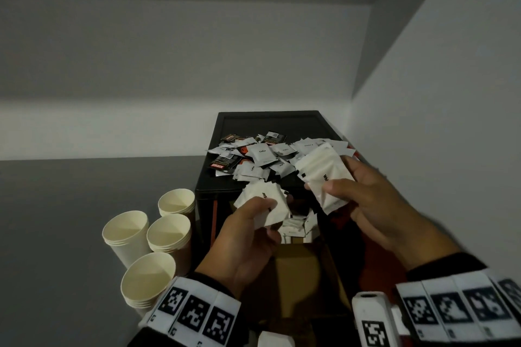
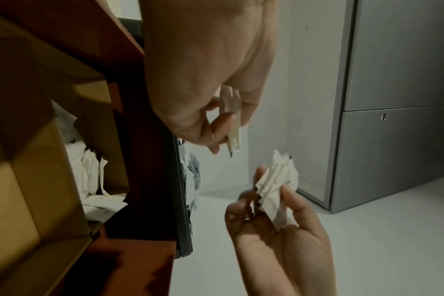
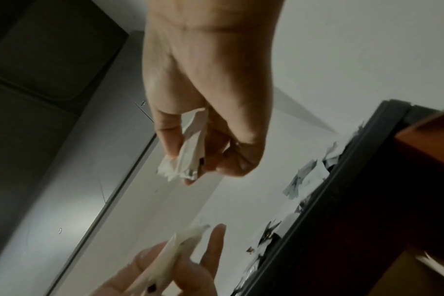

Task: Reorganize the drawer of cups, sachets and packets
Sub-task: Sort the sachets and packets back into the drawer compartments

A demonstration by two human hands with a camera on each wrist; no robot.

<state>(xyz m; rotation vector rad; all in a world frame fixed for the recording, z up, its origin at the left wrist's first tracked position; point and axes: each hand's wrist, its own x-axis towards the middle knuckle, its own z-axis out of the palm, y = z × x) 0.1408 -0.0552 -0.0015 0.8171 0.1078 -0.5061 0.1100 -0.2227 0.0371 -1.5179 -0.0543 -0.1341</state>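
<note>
- Above the open brown cardboard drawer (image 1: 293, 267), left hand (image 1: 242, 236) pinches white paper sachets (image 1: 265, 203); right hand (image 1: 375, 205) pinches a white packet stack (image 1: 324, 177).
- Square each bundle's edges before setting it into the drawer.

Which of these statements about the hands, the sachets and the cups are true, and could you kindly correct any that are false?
1. The left hand holds white sachets. True.
2. The right hand holds nothing. False: it grips a bunch of white packets.
3. Four stacks of paper cups stand left of the black cabinet. True.
4. The cups lie tipped on their sides. False: they stand upright, mouths up.
5. A loose pile of sachets lies on top of the black cabinet. True.
6. Every sachet in that pile is white. False: a few are dark, with red and black print.
</note>
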